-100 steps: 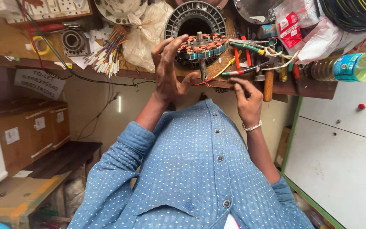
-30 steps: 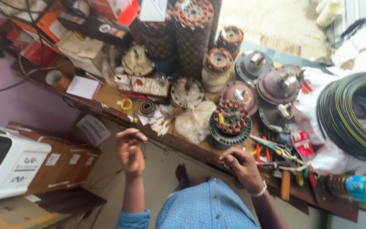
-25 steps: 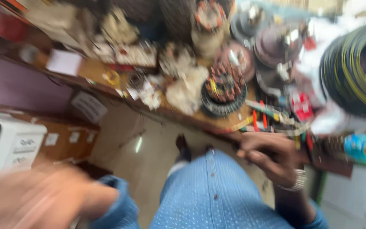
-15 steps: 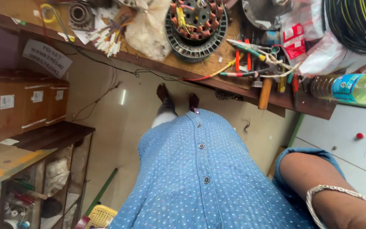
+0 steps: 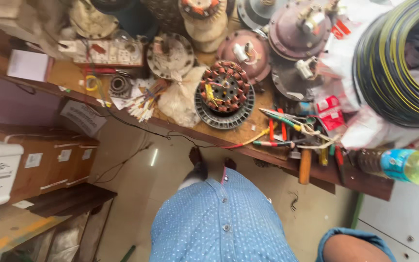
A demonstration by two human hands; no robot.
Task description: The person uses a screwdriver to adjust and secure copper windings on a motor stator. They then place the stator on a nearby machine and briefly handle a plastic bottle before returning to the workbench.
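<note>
A round fan stator (image 5: 225,94) with copper-coloured coils and yellow leads lies on the wooden workbench (image 5: 69,75), close to its front edge. Neither of my hands shows. Only my right forearm with its rolled blue sleeve (image 5: 352,242) enters at the bottom right, low and away from the bench. My blue dotted shirt (image 5: 221,223) fills the bottom middle. Nothing touches the stator.
Pliers and screwdrivers (image 5: 287,128) lie right of the stator, with a hammer handle (image 5: 305,165) over the edge. A coil of black-and-yellow wire (image 5: 398,63), a bottle of yellow liquid (image 5: 406,166), motor housings (image 5: 297,34) and a plastic bag (image 5: 180,99) crowd the bench. Cardboard boxes (image 5: 49,160) stand left.
Both hands were at the stator, then let go and dropped out of sight. The view swung down to the shirt and back up over the bench.
</note>
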